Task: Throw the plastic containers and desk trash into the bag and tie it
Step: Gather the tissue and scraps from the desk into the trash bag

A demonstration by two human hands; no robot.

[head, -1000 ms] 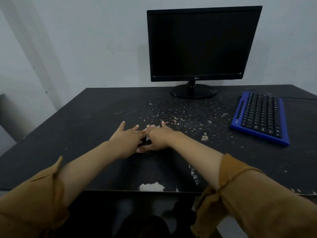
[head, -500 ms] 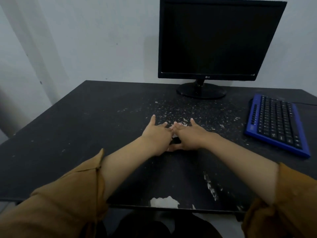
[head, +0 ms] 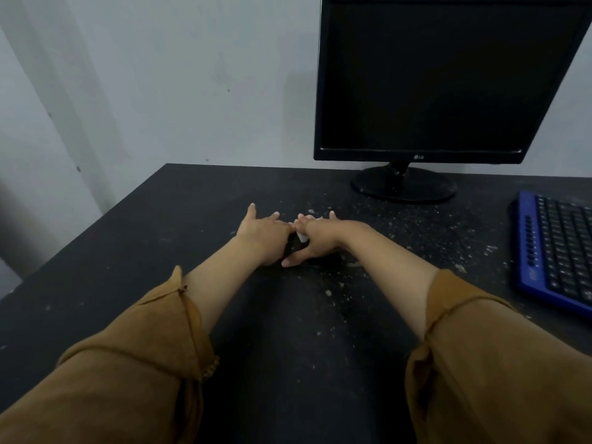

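I have both hands stretched out flat on the black surface (head: 144,251), about midway across it. The left hand (head: 262,233) and the right hand (head: 317,238) lie released, fingers straight and fingertips touching, so the 2 palms form a wedge. I read this as a rake for herding debris, not a grip.

A small white scrap (head: 302,237) sits in the gap between them, against the inner edge of the right hand. I cannot tell whether a finger presses on it.

The rest of the desk trash is pale crumbs (head: 400,225), strewn right of the hands towards the monitor (head: 442,81) at the far right and the blue keyboard (head: 557,251) at the right edge. Neither the bag nor any plastic container is in view, so I judge the clearing far from done.
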